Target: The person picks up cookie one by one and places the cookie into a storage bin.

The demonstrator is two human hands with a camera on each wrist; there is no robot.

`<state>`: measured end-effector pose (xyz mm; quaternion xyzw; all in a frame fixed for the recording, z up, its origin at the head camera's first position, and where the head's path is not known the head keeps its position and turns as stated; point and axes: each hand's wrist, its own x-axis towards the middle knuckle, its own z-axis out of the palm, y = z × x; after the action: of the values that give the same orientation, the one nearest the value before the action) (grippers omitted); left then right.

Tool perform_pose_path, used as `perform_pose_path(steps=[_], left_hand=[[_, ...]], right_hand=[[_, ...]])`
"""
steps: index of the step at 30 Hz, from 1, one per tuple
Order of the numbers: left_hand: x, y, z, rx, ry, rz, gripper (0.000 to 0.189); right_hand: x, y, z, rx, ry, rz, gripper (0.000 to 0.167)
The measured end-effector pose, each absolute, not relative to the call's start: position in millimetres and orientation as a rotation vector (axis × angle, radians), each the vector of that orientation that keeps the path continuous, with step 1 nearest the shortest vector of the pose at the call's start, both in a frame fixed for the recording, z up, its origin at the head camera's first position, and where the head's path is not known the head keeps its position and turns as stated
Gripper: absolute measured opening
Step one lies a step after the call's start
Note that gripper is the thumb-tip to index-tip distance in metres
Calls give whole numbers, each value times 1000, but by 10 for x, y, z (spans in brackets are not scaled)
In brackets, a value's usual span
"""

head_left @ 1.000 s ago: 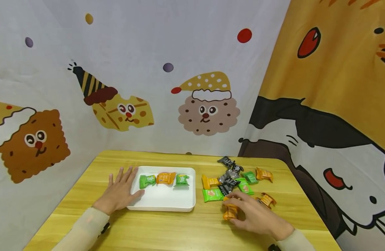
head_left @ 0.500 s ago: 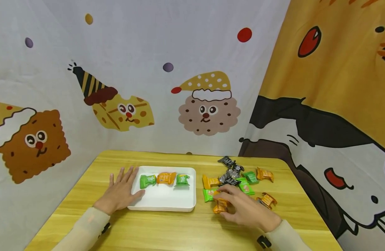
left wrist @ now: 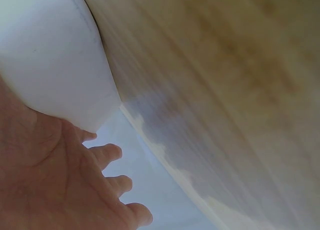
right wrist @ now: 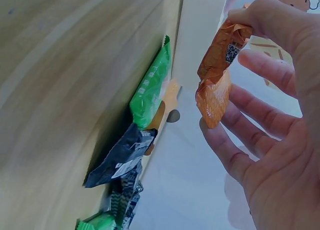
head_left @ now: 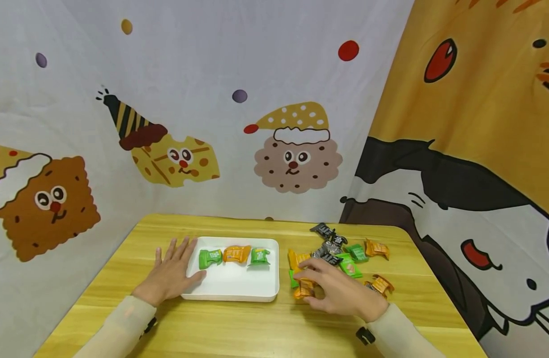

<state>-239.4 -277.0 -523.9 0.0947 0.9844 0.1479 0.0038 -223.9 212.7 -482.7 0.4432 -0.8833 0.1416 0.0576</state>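
My left sleeve (head_left: 122,323), left of the white tray (head_left: 243,286), is plain cream; my right sleeve (head_left: 404,333), right of the tray, matches. At my 2 wrists, on the tray side, show a small black left fitting (head_left: 150,325) and a blocky black right fitting (head_left: 365,335).

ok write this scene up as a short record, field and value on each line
left hand: touches the left side of the white tray
right hand: holds an orange packet
tray contents: two green packets, one orange one between them
loose packets: black, green and orange, right of the tray
backdrop: cartoon-print cloth
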Motion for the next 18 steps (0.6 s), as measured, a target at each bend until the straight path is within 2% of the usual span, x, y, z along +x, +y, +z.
perform_pose_path(steps=[18], left_hand=[[-2369, -2762, -5204, 307, 3079, 505, 105]], right_hand=[[-2315, 1866, -4763, 1366, -2716, 381, 55]])
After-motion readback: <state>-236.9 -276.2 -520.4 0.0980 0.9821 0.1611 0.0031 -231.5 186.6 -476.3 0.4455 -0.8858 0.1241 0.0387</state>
